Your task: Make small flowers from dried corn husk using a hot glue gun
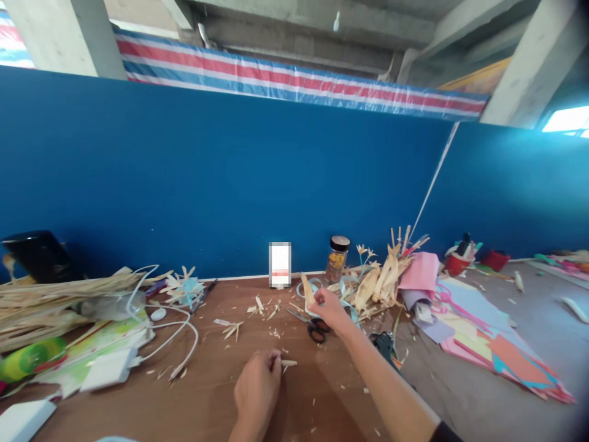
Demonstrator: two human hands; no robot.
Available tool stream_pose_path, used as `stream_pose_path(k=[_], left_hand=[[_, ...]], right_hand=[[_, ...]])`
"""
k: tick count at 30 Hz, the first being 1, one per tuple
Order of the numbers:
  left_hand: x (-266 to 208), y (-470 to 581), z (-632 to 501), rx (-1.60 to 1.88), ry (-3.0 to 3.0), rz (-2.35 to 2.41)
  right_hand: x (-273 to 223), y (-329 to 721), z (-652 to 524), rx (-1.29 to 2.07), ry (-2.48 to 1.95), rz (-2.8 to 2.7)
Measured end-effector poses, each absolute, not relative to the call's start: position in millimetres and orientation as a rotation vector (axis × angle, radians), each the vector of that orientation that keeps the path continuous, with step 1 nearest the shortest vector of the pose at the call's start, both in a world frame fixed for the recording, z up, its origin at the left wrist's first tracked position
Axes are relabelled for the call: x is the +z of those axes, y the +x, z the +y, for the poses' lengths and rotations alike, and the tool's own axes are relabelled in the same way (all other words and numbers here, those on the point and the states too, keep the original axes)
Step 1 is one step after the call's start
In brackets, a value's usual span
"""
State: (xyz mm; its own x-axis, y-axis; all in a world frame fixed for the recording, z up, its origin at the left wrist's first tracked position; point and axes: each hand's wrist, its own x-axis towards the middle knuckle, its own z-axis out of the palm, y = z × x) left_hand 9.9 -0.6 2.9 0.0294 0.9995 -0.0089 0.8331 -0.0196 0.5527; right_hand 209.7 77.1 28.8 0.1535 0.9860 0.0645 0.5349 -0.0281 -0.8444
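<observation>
My left hand (258, 383) is low over the brown table, fingers pinched on a small pale strip of corn husk (289, 363) that pokes out to the right. Farther forward, my right hand (329, 310) grips a wider piece of corn husk (305, 288) between thumb and fingers, its tip pointing up. Just beneath that hand lies a pair of black-handled scissors (315, 331). A husk flower shape (234, 329) and loose husk scraps (259, 304) rest between the hands and the wall. Light-blue ribbon (314, 284) curls behind the right hand.
Behind stand a lidded jar (337, 263) and a heap of dried husks (380, 285). Coloured paper sheets (494, 344) spread at right. At left are white cables (196, 334), a white power adapter (109, 368) and a finished-looking husk flower (184, 287). A blue partition (221, 178) closes the back.
</observation>
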Motion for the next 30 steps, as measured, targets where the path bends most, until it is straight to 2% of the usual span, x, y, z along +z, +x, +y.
stream_pose_path(k=[3,6,10,14,17,23,27,30], left_hand=[[5.7,10.7,-2.1,0.675,1.910,1.867],[14.6,13.0,-3.3,0.983,1.853,1.817],[31.2,22.2,-7.9,1.359,1.676,1.381],[40.4,34.2,-21.0,1.178,1.357,1.063],[41.3,36.0,-35.1,1.127,1.211,1.039],[36.7,27.0,-62.9,1.172,1.271,1.059],[28.4,30.1,-83.2,1.341,0.936,1.106],[23.1,37.6,-99.5,1.280,0.742,1.001]], right_hand=[[37.2,211.5,63.7,0.957,-1.485,-1.411],[40.1,206.9,42.7,1.136,-1.354,-1.339],[36.3,190.6,7.1,1.284,-1.248,-1.254],[36.8,175.7,-26.7,1.430,-1.099,-1.117],[43.7,172.6,-46.1,1.415,-1.032,-1.138],[44.6,165.7,-70.8,1.285,-1.112,-0.972],[31.0,149.1,-82.6,1.209,-1.121,-0.846],[21.4,134.1,-91.6,1.134,-1.153,-0.790]])
